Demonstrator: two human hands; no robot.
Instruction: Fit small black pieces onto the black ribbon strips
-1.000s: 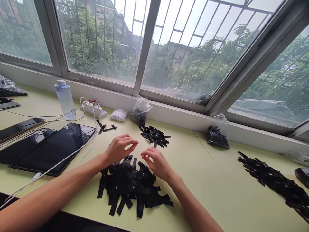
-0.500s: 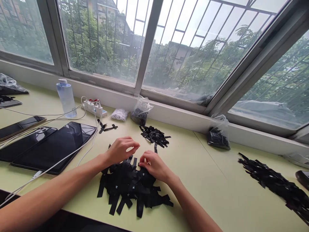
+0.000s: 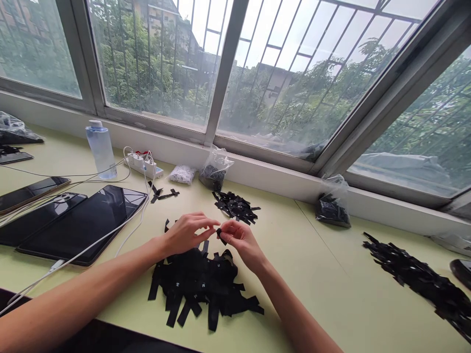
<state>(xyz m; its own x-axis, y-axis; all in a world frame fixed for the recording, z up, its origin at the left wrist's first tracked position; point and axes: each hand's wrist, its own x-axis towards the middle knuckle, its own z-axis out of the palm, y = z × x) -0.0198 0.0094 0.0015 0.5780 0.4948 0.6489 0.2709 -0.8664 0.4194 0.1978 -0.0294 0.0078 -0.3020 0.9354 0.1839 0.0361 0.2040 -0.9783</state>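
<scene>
Hazards, first: one small black strip (image 3: pixel 221 236), short and apparently soft, could slip from the fingertips, since only a little of it is held; if let go, it would probably drop into the large heap of black strips (image 3: pixel 191 279) below and be lost among its like. Second: the wrists and forearms lie close to that heap, so a low sweep could drag loose ends across the table (image 3: pixel 301 274). Third: a strip straying forward could mix with the smaller pile (image 3: pixel 237 205) beyond the hands. Fourth: the left forearm runs near a charging cable (image 3: pixel 57 265) plugged into a tablet (image 3: pixel 91 220); a sideways move might snag it. Grip, right hand (image 3: pixel 243 240): thumb and fingers pinched together on the strip, its dark end showing below the tips. Grip, left hand (image 3: pixel 187 233): thumb and fingers slightly parted, a narrow gap between; tips just beside the strip, contact not certain. Location of the strip: between the two hands, above the far edge of the large heap.
</scene>
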